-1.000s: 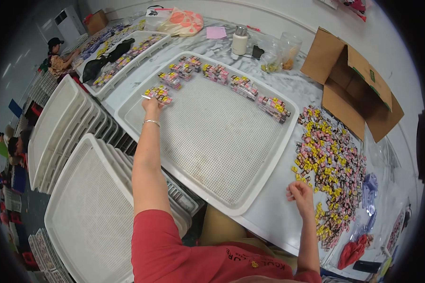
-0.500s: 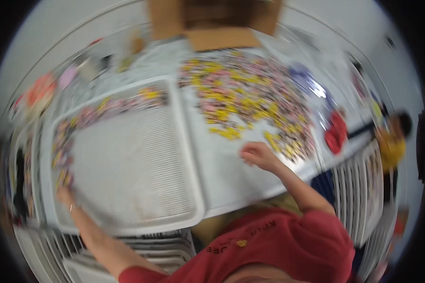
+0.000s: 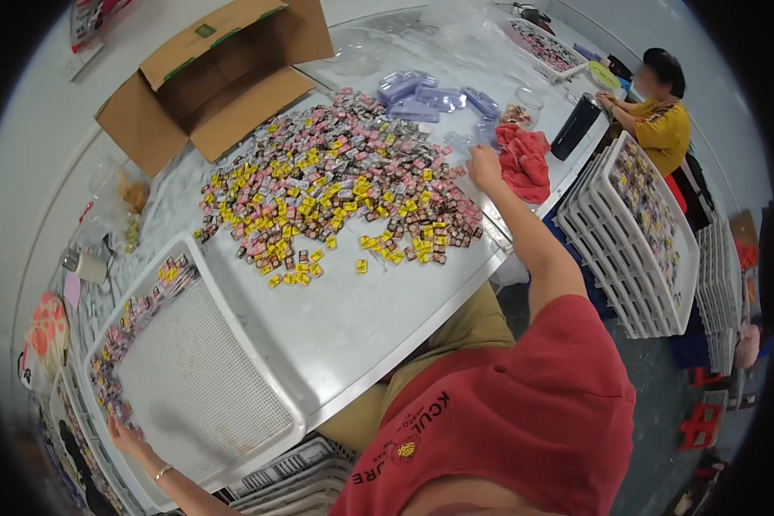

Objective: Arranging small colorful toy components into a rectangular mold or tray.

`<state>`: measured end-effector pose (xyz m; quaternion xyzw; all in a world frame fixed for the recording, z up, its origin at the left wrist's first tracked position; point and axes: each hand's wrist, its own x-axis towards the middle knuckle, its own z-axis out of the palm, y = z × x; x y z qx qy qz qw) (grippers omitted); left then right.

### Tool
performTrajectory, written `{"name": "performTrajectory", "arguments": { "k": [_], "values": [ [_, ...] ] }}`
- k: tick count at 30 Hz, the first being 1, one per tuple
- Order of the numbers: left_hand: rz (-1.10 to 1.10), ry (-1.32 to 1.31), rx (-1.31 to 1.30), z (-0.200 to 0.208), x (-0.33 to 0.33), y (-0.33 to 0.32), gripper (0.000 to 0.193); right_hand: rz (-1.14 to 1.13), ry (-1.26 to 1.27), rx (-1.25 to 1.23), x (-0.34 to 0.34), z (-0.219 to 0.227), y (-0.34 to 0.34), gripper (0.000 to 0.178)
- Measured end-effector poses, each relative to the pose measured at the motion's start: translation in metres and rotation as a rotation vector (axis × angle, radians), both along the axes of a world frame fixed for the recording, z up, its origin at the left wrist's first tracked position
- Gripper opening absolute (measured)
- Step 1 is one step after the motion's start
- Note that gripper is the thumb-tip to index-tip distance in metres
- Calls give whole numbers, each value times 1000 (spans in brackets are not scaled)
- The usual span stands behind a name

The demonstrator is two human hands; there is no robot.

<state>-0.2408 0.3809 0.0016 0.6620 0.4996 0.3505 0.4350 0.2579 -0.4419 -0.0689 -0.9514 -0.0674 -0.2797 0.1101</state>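
My left hand (image 3: 127, 437) rests at the left side of a white mesh tray (image 3: 258, 365), fingers stretched out beside the end of a row of small wrapped pieces (image 3: 116, 344). The row runs along the tray's left and far sides. My right hand (image 3: 485, 168) reaches out past the right side of a big loose pile of small yellow, pink and dark wrapped pieces (image 3: 327, 185). Its fingers are curled together next to clear plastic boxes (image 3: 441, 99) and a red cloth (image 3: 525, 162). What they hold, if anything, is hidden.
An open cardboard box (image 3: 219, 77) stands behind the pile. At the right are a clear jar (image 3: 525, 107), a black cylinder (image 3: 576, 126) and stacked white trays (image 3: 619, 232). A person in yellow (image 3: 662, 129) sits beyond. More trays (image 3: 292, 482) are stacked below the table's near edge.
The view has turned to the right. My right hand has moved from the pile's near edge out to the plastic boxes and red cloth. My left hand stays at the tray's left side.
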Motion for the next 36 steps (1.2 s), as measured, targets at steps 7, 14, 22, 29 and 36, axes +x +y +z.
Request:
{"name": "performTrajectory", "arguments": {
  "k": [7, 14, 22, 29, 36],
  "values": [
    [-358, 3, 247, 57, 99, -130, 32, 55, 122, -302, 41, -14, -14, 14],
    [-716, -6, 266, 96, 190, -278, 29, 15, 306, 63, 38, 16, -25, 17],
    [-1143, 107, 47, 40, 249, -387, 24, 637, 263, 444, -42, 85, 53, 18],
    [-1255, 144, 179, -44, 311, -435, 24, 1272, 192, -72, -206, 18, 164, 9],
    [-1175, 338, 534, -67, 301, -470, 23, 1087, 308, 125, -164, 24, 161, 6]
  ]
}}
